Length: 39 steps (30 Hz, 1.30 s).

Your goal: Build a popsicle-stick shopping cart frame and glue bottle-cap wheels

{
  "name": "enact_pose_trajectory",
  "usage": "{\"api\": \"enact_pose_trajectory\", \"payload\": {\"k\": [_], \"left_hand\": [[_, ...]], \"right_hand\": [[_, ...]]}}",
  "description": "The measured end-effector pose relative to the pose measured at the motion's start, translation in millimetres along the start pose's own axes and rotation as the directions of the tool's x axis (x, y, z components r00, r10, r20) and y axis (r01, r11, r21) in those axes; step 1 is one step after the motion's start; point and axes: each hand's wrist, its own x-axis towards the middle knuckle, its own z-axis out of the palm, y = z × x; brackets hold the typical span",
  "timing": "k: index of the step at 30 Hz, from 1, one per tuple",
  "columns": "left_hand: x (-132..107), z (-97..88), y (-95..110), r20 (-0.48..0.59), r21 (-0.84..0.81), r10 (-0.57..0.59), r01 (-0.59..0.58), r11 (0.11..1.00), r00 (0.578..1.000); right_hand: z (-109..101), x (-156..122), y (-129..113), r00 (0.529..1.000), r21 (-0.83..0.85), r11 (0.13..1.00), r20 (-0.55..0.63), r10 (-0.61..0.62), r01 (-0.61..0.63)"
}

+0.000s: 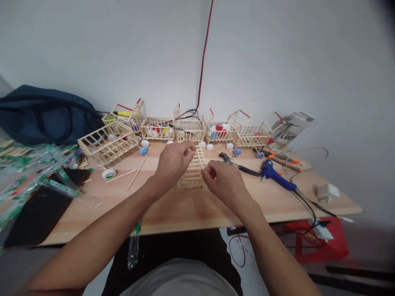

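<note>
A small basket of pale wooden sticks (pixel 194 172) stands on the wooden table (pixel 173 209) in front of me. My left hand (pixel 173 164) is closed over its top left rim. My right hand (pixel 224 183) is pinched shut against its right side, holding something I cannot make out. Both forearms reach in from the bottom of the view.
A row of finished stick carts (pixel 189 130) lines the back edge, some holding coloured bottle caps. A blue glue gun (pixel 274 174), pliers (pixel 234 163) and screwdrivers lie to the right. Loose sticks, caps and plastic packets (pixel 31 172) lie left, by a dark blue bag (pixel 43 113).
</note>
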Motion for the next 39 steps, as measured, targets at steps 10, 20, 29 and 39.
{"api": "enact_pose_trajectory", "payload": {"k": [10, 20, 29, 39], "left_hand": [[0, 10.3, -5, 0.054, 0.324, 0.171, -0.179, 0.929, 0.984], [-1, 9.2, -7, 0.147, 0.353, 0.268, -0.304, 0.885, 0.952], [-2, 7.6, -11, 0.122, 0.31, 0.297, -0.321, 0.895, 0.947], [-4, 4.7, -7, 0.162, 0.282, 0.37, -0.402, 0.871, 0.915]], "right_hand": [[-7, 8, 6, 0.996, 0.029, 0.999, 0.087, -0.026, 0.024], [-9, 10, 10, 0.991, 0.115, 0.992, 0.114, -0.064, 0.051], [-8, 9, 10, 0.991, 0.148, 0.988, 0.116, -0.061, 0.044], [-6, 8, 12, 0.995, 0.153, 0.987, 0.088, -0.056, 0.042]]}}
